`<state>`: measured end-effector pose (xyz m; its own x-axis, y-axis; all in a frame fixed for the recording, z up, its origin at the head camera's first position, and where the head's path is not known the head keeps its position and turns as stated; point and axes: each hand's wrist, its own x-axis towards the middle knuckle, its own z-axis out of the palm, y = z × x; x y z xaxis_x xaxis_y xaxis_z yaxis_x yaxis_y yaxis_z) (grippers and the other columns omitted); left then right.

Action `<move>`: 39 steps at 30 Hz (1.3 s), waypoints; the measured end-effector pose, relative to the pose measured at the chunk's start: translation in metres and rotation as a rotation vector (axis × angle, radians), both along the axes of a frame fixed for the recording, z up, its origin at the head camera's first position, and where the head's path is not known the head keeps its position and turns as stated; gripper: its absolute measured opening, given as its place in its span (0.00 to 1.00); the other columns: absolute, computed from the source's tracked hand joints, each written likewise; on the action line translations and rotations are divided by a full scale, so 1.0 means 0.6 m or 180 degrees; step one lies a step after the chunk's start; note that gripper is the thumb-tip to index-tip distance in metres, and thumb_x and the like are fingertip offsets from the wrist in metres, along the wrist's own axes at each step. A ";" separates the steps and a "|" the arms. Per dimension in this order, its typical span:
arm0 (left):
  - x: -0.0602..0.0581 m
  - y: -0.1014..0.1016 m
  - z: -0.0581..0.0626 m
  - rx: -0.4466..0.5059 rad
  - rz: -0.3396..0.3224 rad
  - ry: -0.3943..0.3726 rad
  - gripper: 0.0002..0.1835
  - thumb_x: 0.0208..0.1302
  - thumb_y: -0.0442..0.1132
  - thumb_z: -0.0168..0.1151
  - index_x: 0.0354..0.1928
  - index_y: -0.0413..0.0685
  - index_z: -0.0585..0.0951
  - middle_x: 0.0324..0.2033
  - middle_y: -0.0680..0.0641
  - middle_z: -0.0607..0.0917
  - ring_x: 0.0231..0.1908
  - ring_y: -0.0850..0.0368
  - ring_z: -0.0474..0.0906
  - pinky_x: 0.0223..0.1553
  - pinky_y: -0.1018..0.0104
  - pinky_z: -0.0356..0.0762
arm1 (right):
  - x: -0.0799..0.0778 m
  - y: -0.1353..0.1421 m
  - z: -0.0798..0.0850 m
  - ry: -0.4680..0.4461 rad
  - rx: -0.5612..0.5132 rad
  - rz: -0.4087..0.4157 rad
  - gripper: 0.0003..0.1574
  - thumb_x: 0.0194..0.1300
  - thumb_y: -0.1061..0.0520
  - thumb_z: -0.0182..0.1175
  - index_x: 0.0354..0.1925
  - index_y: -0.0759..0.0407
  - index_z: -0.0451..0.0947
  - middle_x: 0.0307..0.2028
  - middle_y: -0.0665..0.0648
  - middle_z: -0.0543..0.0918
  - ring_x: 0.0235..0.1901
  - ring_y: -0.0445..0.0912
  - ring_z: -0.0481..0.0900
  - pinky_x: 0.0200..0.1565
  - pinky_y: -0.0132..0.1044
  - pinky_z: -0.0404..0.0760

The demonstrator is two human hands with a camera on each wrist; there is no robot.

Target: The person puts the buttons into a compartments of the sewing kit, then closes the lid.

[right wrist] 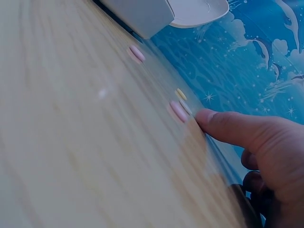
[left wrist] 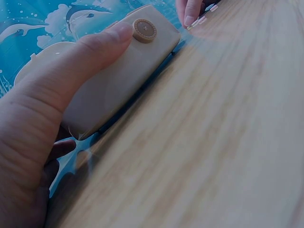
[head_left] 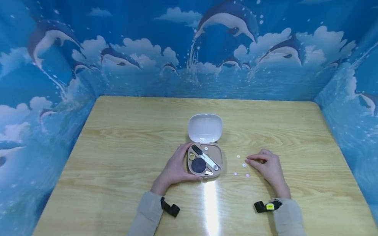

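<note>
My left hand [head_left: 178,165] grips the side of a small beige sewing kit box [head_left: 222,154], its thumb by the round brown button-shaped catch [left wrist: 145,30] on the front. The box's white lid [head_left: 205,128] is raised. Inside lie a black-and-silver tool [head_left: 209,160], a dark round piece [head_left: 198,165], a small gold ring [head_left: 192,156] and a pale disc [head_left: 206,148]. On the table to the right are several small button-like discs, pink [right wrist: 178,111], white [right wrist: 185,107] and yellow [right wrist: 181,93]. My right hand [head_left: 269,169] has thumb and forefinger tips together beside them; I cannot tell whether they pinch one.
The wood-grain table [head_left: 131,139] meets a blue dolphin-print curtain [head_left: 170,35] at the back and sides. A bright light reflection [head_left: 211,209] lies in front of the box. Each wrist wears a black camera strap [head_left: 170,207].
</note>
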<state>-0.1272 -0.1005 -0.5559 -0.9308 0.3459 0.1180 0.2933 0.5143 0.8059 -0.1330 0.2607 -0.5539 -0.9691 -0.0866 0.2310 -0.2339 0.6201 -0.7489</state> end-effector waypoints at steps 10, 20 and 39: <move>0.000 -0.003 -0.001 -0.0012 0.0022 0.0005 0.70 0.25 0.67 0.83 0.76 0.63 0.57 0.71 0.56 0.64 0.71 0.53 0.58 0.72 0.46 0.56 | -0.003 -0.006 -0.004 0.0093 -0.0085 -0.0030 0.08 0.49 0.60 0.78 0.31 0.56 0.89 0.21 0.49 0.72 0.23 0.41 0.63 0.23 0.31 0.63; 0.001 -0.001 -0.001 -0.0073 0.0052 0.0009 0.71 0.24 0.68 0.83 0.76 0.62 0.57 0.72 0.57 0.62 0.73 0.54 0.55 0.73 0.48 0.50 | -0.003 -0.005 -0.002 0.0052 -0.0074 -0.0061 0.07 0.50 0.59 0.78 0.30 0.55 0.89 0.21 0.49 0.72 0.23 0.41 0.63 0.23 0.31 0.64; -0.001 -0.004 -0.002 -0.0085 0.0036 0.0067 0.71 0.24 0.67 0.83 0.76 0.63 0.57 0.71 0.56 0.64 0.72 0.53 0.57 0.72 0.47 0.52 | -0.004 -0.017 0.020 -0.0094 -0.0216 -0.0169 0.07 0.53 0.57 0.76 0.32 0.56 0.89 0.21 0.52 0.69 0.24 0.44 0.63 0.24 0.33 0.63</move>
<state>-0.1281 -0.1028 -0.5571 -0.9321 0.3385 0.1287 0.3042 0.5389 0.7856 -0.1356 0.2502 -0.5419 -0.9784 -0.0200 0.2060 -0.1793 0.5785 -0.7957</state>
